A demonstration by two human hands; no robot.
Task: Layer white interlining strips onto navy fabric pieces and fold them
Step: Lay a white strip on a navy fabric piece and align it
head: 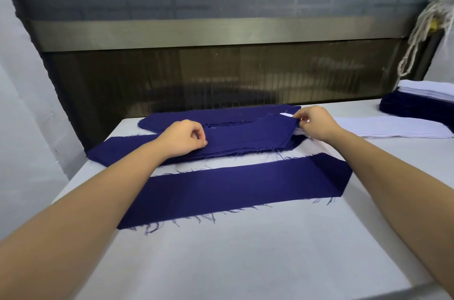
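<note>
A single navy fabric piece (233, 189) lies flat across the middle of the white table (245, 263), its edges frayed. Behind it sits a stack of navy pieces (248, 137). My left hand (183, 137) rests on the stack's left part with curled fingers pinching the top layer. My right hand (314, 123) pinches the right end of the top navy layer, lifting it slightly. A bit of white interlining (286, 115) shows beside those fingers. Another navy piece (221, 114) lies farther back.
A pile of white interlining strips (393, 128) lies to the right of my right hand. At the far right stands a stack of navy pieces (415, 105) with white strips (427, 91) on top. A dark machine panel (221, 74) runs behind the table; white cords (422, 29) hang at upper right.
</note>
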